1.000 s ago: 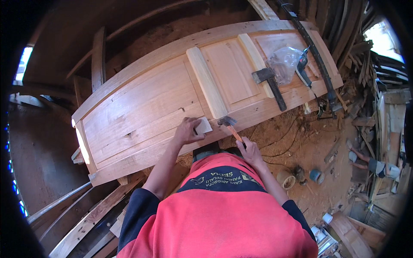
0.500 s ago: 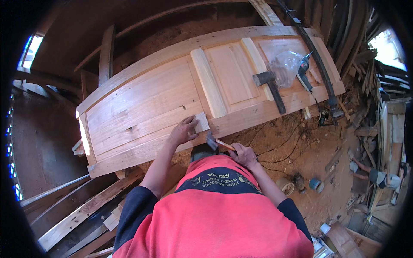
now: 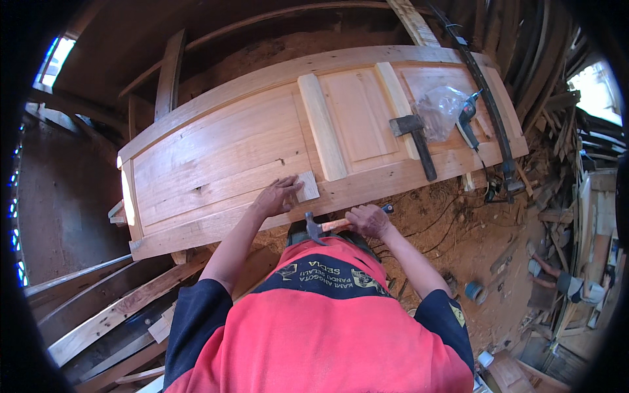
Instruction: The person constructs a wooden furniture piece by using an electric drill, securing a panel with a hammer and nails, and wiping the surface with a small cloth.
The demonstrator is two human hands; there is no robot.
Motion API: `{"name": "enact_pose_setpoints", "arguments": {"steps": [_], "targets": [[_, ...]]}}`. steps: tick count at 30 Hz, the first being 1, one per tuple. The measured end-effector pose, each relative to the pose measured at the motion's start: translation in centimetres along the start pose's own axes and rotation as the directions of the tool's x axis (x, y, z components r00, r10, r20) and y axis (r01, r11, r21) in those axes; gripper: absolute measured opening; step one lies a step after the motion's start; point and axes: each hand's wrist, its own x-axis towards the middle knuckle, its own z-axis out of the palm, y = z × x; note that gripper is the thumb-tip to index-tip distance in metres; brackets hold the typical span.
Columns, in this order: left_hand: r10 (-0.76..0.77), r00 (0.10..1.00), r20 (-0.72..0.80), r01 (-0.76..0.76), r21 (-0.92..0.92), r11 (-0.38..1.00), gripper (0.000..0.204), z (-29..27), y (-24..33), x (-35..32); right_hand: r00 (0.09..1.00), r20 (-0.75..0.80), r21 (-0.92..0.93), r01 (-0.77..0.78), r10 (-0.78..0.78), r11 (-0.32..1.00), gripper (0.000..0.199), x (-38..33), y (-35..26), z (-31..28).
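Note:
A panelled wooden door (image 3: 229, 141) lies flat in front of me. My left hand (image 3: 278, 196) is at its near edge, with bent fingers closed on the left side of a small pale wood block (image 3: 307, 187). What the fingertips pinch there is partly hidden. Just in front of my body, my right hand (image 3: 368, 221) grips a claw hammer (image 3: 335, 225) by its handle, whose end shows past the fist. The hammer's head points left, below the block and apart from it.
Two pale battens (image 3: 321, 128) lie across the door. Right of them are a mallet (image 3: 419, 145), a clear plastic bag (image 3: 440, 108), a power drill (image 3: 467, 118) and a long dark bar clamp (image 3: 488, 92). Planks (image 3: 111, 314) lean at lower left. Another person (image 3: 583, 288) is at far right.
My right hand has moved up and slightly left, and the hammer has swung lower and flatter, its head now further left. The left hand stays at the block.

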Motion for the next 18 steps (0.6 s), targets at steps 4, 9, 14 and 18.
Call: {"name": "enact_pose_setpoints", "arguments": {"steps": [4, 9, 14, 18], "targets": [[-0.013, 1.000, 0.028, 0.010, 0.092, 0.996, 0.086, -0.4, 0.4, 0.0, 0.995, 0.075, -0.143, -0.055, 0.067, 0.988, 0.027, 0.8, 0.6, -0.1], [-0.025, 0.999, 0.039, 0.022, 0.086, 0.996, 0.082, -0.5, 0.6, 0.3, 0.976, 0.035, -0.116, 0.218, -0.215, 0.969, 0.029, 1.3, 1.6, -0.5], [-0.048, 0.998, 0.051, 0.044, 0.069, 0.997, 0.083, -0.4, 0.6, 0.2, 0.974, 0.215, -0.112, 0.090, -0.065, 0.990, 0.029, 2.0, 2.9, -0.3], [-0.040, 0.998, 0.041, 0.038, 0.065, 0.997, 0.080, -0.5, 0.8, 0.3, 0.961, 0.108, -0.110, 0.266, -0.255, 0.958, 0.029, 2.0, 3.0, -0.2]]}}
